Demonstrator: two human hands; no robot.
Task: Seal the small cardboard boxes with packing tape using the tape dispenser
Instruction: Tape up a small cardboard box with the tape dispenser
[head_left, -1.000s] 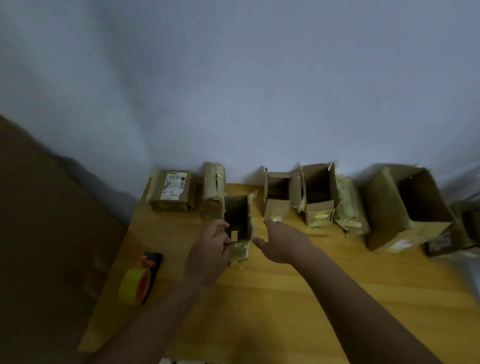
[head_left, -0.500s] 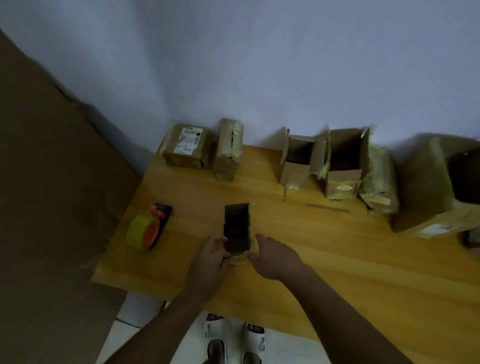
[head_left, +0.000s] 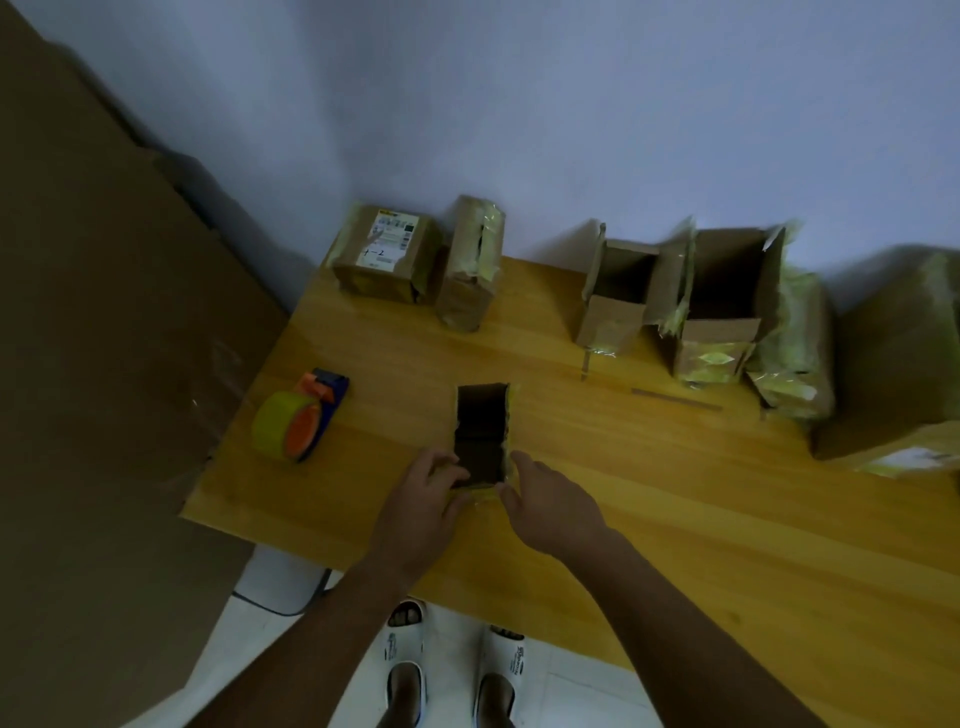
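- A small open cardboard box (head_left: 481, 435) is held at the near middle of the wooden table (head_left: 649, 493), its dark inside turned up and its flaps not yet folded shut.
- The left hand (head_left: 422, 506) is pressed against the box's left near corner, with fingers curled over the rim so that the wall is gripped.
- The right hand (head_left: 548, 503) is set against the box's right near corner; thumb and fingers appear to pinch the taped wall, though the exact contact is partly hidden.
- The tape dispenser (head_left: 301, 420), loaded with a yellow roll, is seen lying untouched to the left of the held box, well apart from both hands.
- Beyond the held box and to its left, against the wall, a labelled box (head_left: 385, 253) and a taped narrow box (head_left: 471, 264) are seen closed; these are judged to be finished.
- Beyond the held box and to its right, two open boxes (head_left: 618, 296) (head_left: 724, 306) are seen with flaps raised, so sealing is judged to be left for them.
- A wrapped parcel (head_left: 795, 348) and a larger carton (head_left: 893, 374) are placed further right of the held box.
- The task is judged to be partly done: flaps must first be closed on the held box, and the dispenser must then be fetched.
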